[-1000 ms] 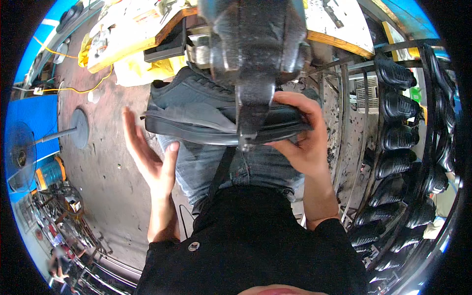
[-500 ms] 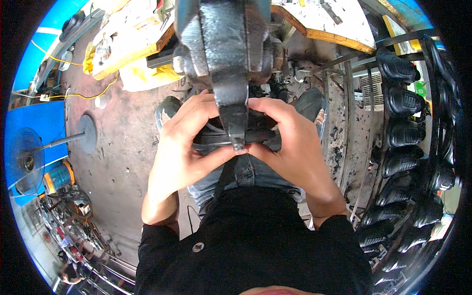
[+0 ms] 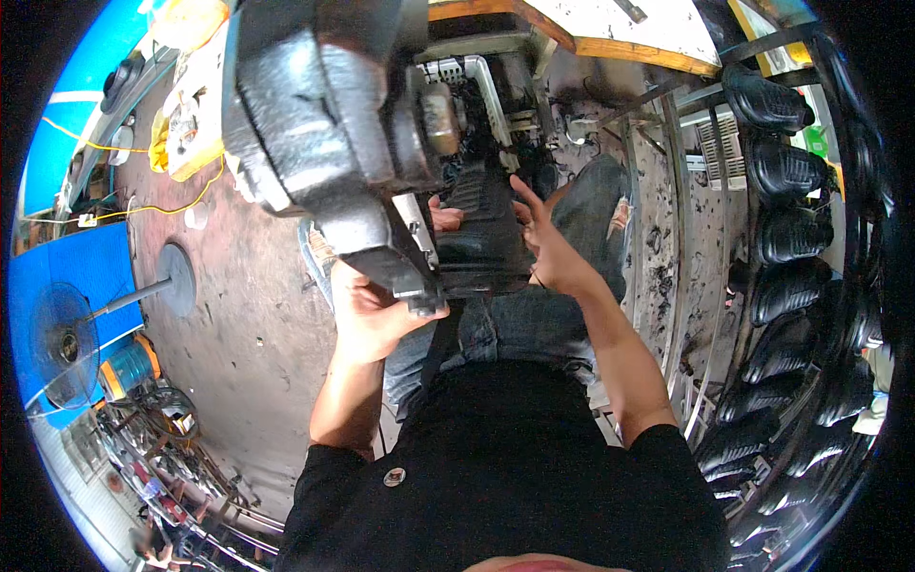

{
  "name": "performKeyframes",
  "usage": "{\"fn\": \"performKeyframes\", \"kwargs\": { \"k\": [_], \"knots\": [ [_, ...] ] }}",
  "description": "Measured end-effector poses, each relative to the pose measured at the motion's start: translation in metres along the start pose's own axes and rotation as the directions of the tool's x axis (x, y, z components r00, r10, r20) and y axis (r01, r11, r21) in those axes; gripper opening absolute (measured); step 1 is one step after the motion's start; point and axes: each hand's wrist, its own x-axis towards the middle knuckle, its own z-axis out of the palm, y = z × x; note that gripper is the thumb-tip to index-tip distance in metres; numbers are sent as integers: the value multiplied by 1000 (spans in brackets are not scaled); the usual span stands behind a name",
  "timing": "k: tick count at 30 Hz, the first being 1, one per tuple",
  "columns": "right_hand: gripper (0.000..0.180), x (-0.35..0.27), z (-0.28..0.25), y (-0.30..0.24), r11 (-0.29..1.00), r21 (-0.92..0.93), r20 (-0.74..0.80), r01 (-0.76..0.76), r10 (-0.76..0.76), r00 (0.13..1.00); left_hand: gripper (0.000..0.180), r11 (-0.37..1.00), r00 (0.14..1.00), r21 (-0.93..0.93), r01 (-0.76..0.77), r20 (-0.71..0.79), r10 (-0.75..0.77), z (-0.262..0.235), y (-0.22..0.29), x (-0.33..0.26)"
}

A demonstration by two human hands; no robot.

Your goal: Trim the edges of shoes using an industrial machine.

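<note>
In front of my lap is a black shoe (image 3: 474,250), partly hidden behind the dark metal machine arm (image 3: 348,195). My left hand (image 3: 367,319) is closed around its left side. The left thumb lies by the tip of the machine arm and the fingers reappear over the shoe's dark body; the arm covers the rest of that hand. At the shoe's right edge my right hand (image 3: 553,250) is open, fingers apart and pointing away from me, close beside or lightly touching it.
A rack of black shoes (image 3: 791,234) runs along the right. White-topped tables with wooden edges (image 3: 648,59) stand ahead. Beyond the shoe is a pale plastic crate (image 3: 486,91). A standing fan (image 3: 67,338) and a yellow cable (image 3: 195,200) are on the left.
The machine arm now appears further left and larger in view. My hands, earlier both around the dark piece at the arm's tip, have parted; the right has opened and the shoe shows more fully.
</note>
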Motion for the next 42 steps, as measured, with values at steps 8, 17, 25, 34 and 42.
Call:
{"fn": "performKeyframes", "kwargs": {
  "k": [8,17,25,34,42],
  "knots": [
    [106,-16,-77,-54,981,-115,-173,-154,133,976,69,997,992,-63,-36,-123,28,15,-15,-3],
    [108,-12,-107,-151,933,-346,-352,99,-226,908,77,962,965,-257,89,-216,-147,8,-24,-29],
    [110,5,-69,-218,760,-613,-217,214,-423,880,67,823,925,-566,55,-281,-255,6,-13,-41],
    [115,4,-19,-213,873,-466,-215,143,-269,939,57,811,896,-583,-45,-383,-226,-44,-23,-73],
    [99,12,42,-186,993,-112,-252,-45,15,967,71,996,782,55,-68,-617,88,-73,21,-79]
  ]
}}
